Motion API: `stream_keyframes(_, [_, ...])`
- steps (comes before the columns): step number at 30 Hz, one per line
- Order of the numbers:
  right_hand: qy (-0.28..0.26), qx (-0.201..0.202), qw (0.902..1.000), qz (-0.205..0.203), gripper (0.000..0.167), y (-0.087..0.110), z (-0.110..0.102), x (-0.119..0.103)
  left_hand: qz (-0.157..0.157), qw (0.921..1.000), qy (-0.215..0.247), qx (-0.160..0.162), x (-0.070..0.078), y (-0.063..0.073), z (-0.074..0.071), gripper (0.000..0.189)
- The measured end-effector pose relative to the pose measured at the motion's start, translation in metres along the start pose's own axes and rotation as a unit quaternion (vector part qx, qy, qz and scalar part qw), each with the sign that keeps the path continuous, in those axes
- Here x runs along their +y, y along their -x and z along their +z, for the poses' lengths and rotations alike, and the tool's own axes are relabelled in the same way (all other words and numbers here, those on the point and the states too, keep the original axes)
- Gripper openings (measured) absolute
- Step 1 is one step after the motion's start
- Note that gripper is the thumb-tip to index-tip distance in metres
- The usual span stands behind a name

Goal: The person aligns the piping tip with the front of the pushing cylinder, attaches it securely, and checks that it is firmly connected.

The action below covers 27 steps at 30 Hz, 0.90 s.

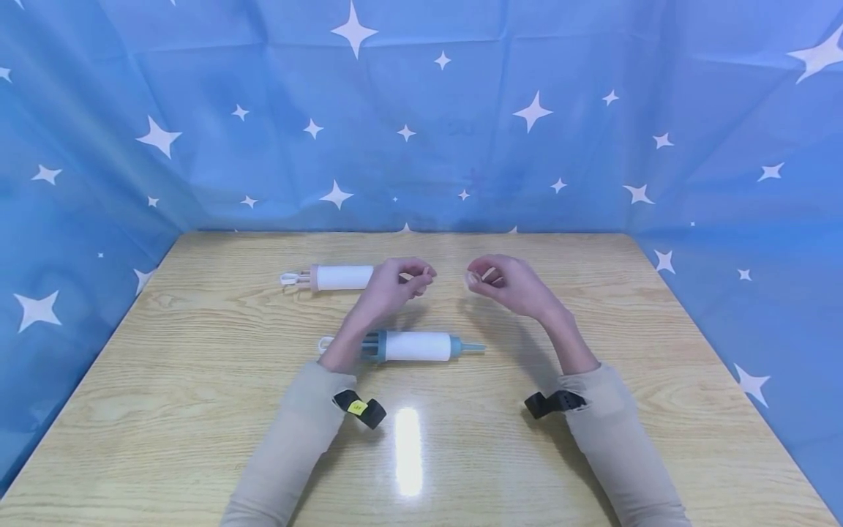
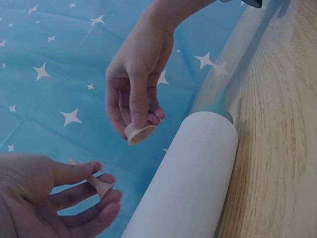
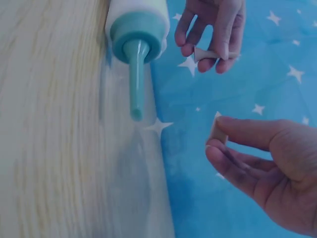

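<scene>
My left hand [image 1: 394,284] pinches a small beige flared nozzle [image 2: 103,186] between thumb and fingers, its wide end pointing toward the other hand. Facing it across a gap, my right hand [image 1: 512,282] holds a short beige ring-shaped cap [image 3: 218,132] at its fingertips. Both hands are raised over the table. Below them lies a syringe-like tube with a white barrel and teal ends [image 1: 418,346], its thin teal spout [image 3: 136,84] pointing right. Behind the left hand lies a second white tube with a beige-pink collar [image 1: 344,277]; its right end is hidden by that hand.
Both tubes lie sideways on a light wood-grain table [image 1: 197,410]. A blue curtain with white stars [image 1: 421,168] hangs along the back and both sides. Each sleeved wrist wears a black strap [image 1: 556,403].
</scene>
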State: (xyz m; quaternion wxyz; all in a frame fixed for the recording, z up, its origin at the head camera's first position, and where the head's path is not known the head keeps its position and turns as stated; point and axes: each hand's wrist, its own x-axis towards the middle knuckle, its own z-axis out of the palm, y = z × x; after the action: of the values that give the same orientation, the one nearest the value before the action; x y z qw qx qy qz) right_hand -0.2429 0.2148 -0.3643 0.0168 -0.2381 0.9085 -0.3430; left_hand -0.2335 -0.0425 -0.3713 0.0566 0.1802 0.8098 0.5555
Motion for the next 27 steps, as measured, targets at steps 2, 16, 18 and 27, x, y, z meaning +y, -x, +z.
stream_keyframes(2, [-0.004, 0.002, 1.0, -0.003, 0.03, 0.001, -0.001, -0.005, 0.006, 0.9999, -0.012, -0.003, 0.001, 0.002, -0.002, 0.019])
stream_keyframes(16, [-0.039, 0.032, 0.9963, -0.07, 0.03, 0.01, -0.003, -0.038, 0.041, 0.9954, -0.086, -0.005, 0.013, 0.024, -0.014, 0.018])
stream_keyframes(18, [-0.049, 0.037, 0.9948, -0.081, 0.029, 0.011, -0.003, -0.043, 0.053, 0.9946, -0.089, -0.003, 0.013, 0.027, -0.015, 0.017])
stream_keyframes(27, [-0.085, 0.045, 0.9863, -0.134, 0.027, 0.019, 0.001, -0.062, 0.085, 0.9931, -0.08, -0.011, 0.019, 0.043, -0.019, 0.019])
